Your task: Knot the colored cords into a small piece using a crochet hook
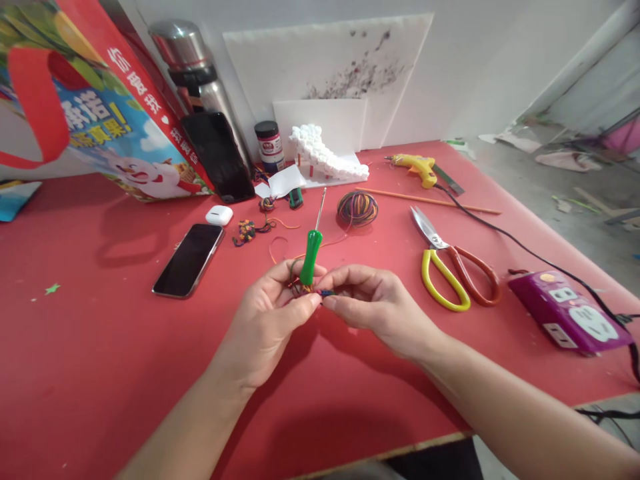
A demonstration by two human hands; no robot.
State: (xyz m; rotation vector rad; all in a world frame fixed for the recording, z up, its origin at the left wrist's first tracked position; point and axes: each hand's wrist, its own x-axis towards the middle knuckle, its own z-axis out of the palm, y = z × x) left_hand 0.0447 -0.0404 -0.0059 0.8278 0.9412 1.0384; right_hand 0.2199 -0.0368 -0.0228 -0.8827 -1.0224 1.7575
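Observation:
Near the middle of the red table, my left hand (273, 307) and my right hand (370, 300) meet at their fingertips. Both pinch a small piece of multicoloured cord work (309, 289), mostly covered by the fingers. A tool with a green handle (311, 257) and a thin metal shaft lies just beyond the fingertips, its shaft pointing away; whether a finger touches it is unclear. Beyond it sits a ball of multicoloured cord (357, 208), from which a thin strand runs toward my hands. A small knotted cord piece (247, 231) lies to the left of the ball.
Scissors (440, 250), a purple power strip (570, 310) and a yellow glue gun (417, 168) with a black cable lie on the right. Two phones, one flat (189, 260), a flask (200, 80) and a large bag (125, 133) stand or lie left. A white model (325, 153) stands behind.

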